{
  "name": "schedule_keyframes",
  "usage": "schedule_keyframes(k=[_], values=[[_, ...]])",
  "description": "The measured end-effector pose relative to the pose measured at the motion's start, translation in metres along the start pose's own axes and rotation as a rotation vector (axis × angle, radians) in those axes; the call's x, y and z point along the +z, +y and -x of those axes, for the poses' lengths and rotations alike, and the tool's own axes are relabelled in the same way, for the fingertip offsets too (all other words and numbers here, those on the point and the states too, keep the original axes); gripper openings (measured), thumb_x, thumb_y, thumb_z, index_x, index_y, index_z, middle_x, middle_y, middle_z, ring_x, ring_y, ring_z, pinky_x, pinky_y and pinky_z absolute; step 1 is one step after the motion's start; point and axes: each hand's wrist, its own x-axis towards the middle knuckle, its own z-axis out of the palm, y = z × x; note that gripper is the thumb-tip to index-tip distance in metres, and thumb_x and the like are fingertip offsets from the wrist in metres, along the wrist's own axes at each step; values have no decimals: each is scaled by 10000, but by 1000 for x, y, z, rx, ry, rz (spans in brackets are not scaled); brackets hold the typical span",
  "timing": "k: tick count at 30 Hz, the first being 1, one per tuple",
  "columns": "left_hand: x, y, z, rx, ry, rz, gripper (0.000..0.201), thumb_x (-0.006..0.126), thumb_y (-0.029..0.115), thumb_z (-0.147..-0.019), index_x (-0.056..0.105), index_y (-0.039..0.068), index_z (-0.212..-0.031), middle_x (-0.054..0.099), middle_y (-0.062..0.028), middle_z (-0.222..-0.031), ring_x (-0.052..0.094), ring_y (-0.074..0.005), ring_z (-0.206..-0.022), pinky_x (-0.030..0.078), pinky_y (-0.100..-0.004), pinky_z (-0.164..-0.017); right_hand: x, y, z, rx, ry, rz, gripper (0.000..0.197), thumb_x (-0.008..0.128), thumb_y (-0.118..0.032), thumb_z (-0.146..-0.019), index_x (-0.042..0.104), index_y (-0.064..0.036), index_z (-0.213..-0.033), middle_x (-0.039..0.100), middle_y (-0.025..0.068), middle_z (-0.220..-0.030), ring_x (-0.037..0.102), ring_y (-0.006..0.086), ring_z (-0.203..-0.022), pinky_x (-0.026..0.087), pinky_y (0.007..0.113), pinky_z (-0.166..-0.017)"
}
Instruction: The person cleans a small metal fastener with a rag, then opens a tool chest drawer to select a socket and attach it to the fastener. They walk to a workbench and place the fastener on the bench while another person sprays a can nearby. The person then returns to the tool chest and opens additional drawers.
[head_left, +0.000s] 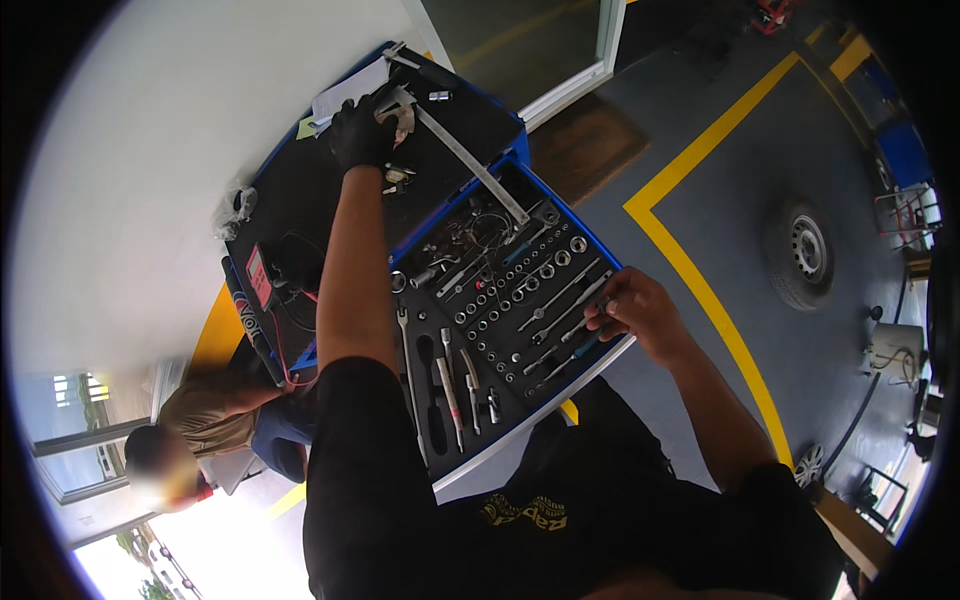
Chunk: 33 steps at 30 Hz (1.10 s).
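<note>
My left hand (362, 132), in a black glove, reaches over the dark top of a blue tool cart (290, 180). It is beside the jaw end of a large metal caliper (465, 155); its fingers blend into the dark surface, so their grip is unclear. The caliper's long beam slants out over an open drawer. At the drawer's right edge, my bare right hand (640, 312) has its fingers curled together around something small and dark that I cannot make out. Below lies the drawer's black foam tray (490, 400), holding sockets (547, 271), extension bars and ratchets (448, 385).
White papers (350, 90) and a small socket (440, 96) lie on the cart top. A red-framed meter (259, 275) stands at its left end. Another person (215, 420) is at the lower left. A wheel (803, 252) rests on the grey floor beyond a yellow line (690, 270).
</note>
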Motion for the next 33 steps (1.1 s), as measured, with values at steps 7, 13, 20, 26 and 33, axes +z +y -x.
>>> schedule_keyframes(k=[7,13,20,26,33], values=[[10,-61,-26,-174,1,193,351,656,364,-928,685,39,-1058,672,-168,-1061,674,-370,-994,539,-475,-845,-37,-15,14,10,106,-23,241,620,-167,-965,534,-38,-1151,700,140,-1024,700,209,-915,591,364,-772],[-106,-4,67,-190,-79,1169,663,685,461,-935,554,-4,-1390,658,-169,-1190,650,-342,-1029,541,-445,-851,-4,-45,-13,-111,0,25,299,656,-185,-982,542,-16,-1200,708,152,-1088,705,208,-962,576,356,-816],[-242,149,189,-222,-485,889,557,563,384,-1036,506,2,-1437,631,-167,-1322,653,-282,-1106,525,-391,-995,97,-76,-6,-580,-352,114,202,624,-38,-1011,592,-15,-1209,640,121,-1280,614,203,-1218,484,332,-1011],[-321,199,279,-482,-464,1625,576,490,311,-1065,331,39,-1548,478,-149,-1477,456,-246,-1382,350,-348,-1184,155,-32,54,-674,-340,439,223,641,-28,-989,575,2,-1199,546,127,-1347,520,217,-1310,419,377,-1105],[-331,177,353,-418,-315,1198,513,576,252,-1023,460,31,-1472,536,-171,-1461,569,-305,-1307,441,-435,-1131,156,-7,102,-209,-374,-340,313,618,-308,-1042,577,-108,-1279,526,51,-1434,457,232,-1394,383,429,-1104]])
